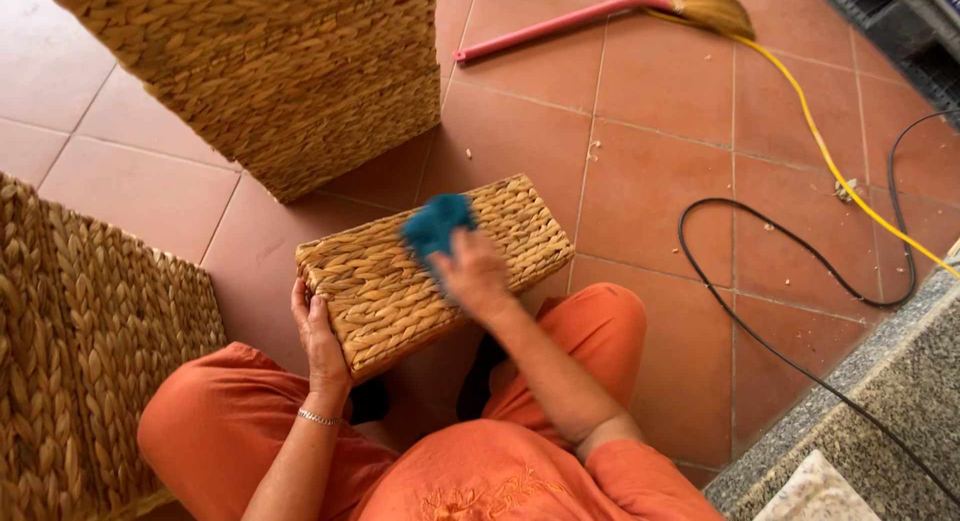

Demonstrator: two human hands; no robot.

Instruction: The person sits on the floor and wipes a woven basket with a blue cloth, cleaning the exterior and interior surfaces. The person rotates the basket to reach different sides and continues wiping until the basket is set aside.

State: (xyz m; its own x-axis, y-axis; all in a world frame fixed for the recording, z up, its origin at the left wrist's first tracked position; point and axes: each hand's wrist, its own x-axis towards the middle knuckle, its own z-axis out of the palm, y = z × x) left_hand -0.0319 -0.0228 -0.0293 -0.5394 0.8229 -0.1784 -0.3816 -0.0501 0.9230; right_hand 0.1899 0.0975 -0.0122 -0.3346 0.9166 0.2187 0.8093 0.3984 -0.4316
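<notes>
Terracotta floor tiles [650, 181] lie beneath the small woven basket [400, 281], propped on the person's knees. Left hand [318, 331] grips its near corner, steadying it; right hand [472, 273] presses a teal cloth [435, 224] onto its top.

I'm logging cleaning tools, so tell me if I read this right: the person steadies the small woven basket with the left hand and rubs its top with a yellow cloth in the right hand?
Not quite: the cloth is teal blue, not yellow, as the head view shows. The left hand does steady the small woven basket, and the right hand rubs its top.
</notes>
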